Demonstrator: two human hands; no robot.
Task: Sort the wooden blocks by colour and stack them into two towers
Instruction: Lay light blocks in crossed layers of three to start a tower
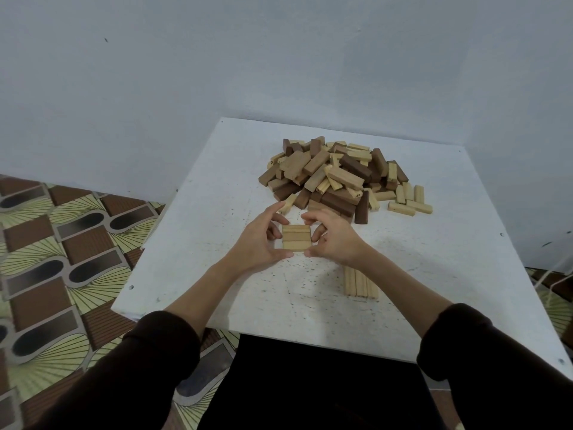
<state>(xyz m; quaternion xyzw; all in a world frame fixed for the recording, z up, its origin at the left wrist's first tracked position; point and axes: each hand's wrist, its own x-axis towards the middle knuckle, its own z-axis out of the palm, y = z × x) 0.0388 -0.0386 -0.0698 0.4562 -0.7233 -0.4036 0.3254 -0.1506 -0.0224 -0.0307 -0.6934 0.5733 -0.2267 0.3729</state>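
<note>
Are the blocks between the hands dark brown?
No, the three blocks that the left hand and right hand hold are pale wood.

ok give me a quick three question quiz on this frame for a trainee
1. True or false: the three-block layer held between the left hand and right hand is dark wood.
2. The mixed pile lies: A) at the near edge of the table; B) on its far side; C) on the floor.
3. Fill in: a second row of light blocks lies partly hidden by the right ____.
Key: 1 false; 2 B; 3 forearm.
</note>
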